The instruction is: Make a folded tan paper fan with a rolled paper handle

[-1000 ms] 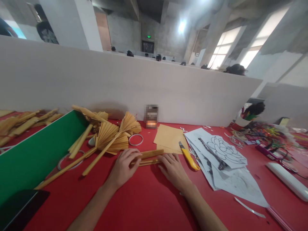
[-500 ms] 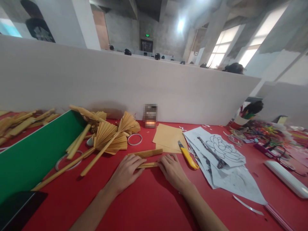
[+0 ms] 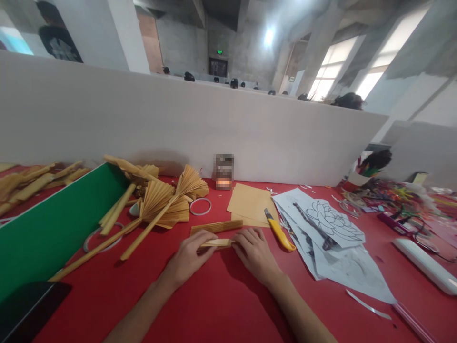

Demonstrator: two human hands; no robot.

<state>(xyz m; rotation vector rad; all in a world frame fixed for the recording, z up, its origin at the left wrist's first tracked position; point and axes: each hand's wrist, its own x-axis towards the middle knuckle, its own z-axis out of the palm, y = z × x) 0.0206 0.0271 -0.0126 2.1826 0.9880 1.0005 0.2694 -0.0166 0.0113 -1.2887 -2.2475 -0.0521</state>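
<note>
A narrow folded strip of tan paper [image 3: 222, 243] lies between my two hands over the red table. My left hand [image 3: 191, 255] pinches its left end between thumb and fingers. At the other end, the fingers of my right hand [image 3: 255, 250] are closed on it, the fingertips partly hidden. Just beyond the strip rests a pleated bundle of tan paper [image 3: 217, 226]. Flat tan paper sheets [image 3: 250, 202] lie behind my right hand, with a yellow utility knife [image 3: 280, 232] to their right.
Pleated paper fans on rolled sticks [image 3: 160, 202] lie at the left, beside a green board [image 3: 64, 228]. A tape ring [image 3: 200, 213] is near them. Line-drawing sheets [image 3: 332, 228] and a white bar-shaped object [image 3: 426, 267] occupy the right. A white partition [image 3: 200, 124] stands behind.
My left hand has drawn back slightly and tipped the paper strip up, so more of its surface shows. My right hand has hardly moved.
</note>
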